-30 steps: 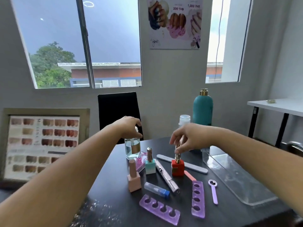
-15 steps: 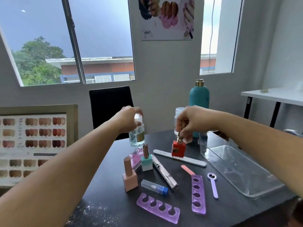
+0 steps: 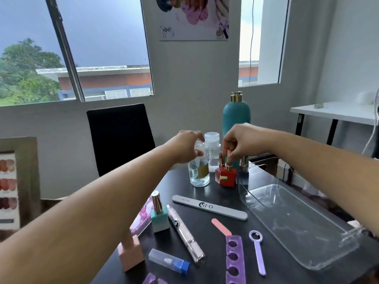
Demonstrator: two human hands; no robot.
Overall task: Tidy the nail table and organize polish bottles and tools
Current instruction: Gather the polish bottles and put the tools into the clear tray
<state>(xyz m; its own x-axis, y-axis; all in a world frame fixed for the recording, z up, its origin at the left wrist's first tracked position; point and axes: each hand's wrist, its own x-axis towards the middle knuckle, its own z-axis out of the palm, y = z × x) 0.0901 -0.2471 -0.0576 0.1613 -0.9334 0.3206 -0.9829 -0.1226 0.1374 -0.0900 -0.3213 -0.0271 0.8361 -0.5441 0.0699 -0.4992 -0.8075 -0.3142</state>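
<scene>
Left hand (image 3: 187,147) grip around clear bottle (image 3: 199,173), right hand (image 3: 243,140) grip pinching red polish bottle (image 3: 227,176) beside clear tray (image 3: 295,226).

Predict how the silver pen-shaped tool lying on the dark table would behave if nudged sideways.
The silver pen-shaped tool looks round-barrelled, so it would probably roll. Its metallic look suggests it stays stiff. The dark table looks glossy, so it may slide easily.

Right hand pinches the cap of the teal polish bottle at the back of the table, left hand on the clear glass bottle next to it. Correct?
Not quite. In the head view the right hand pinches the cap of the red polish bottle, not the teal one; the teal polish bottle stands untouched nearer the front. The rest holds: the left hand is on the clear glass bottle beside it.
</scene>
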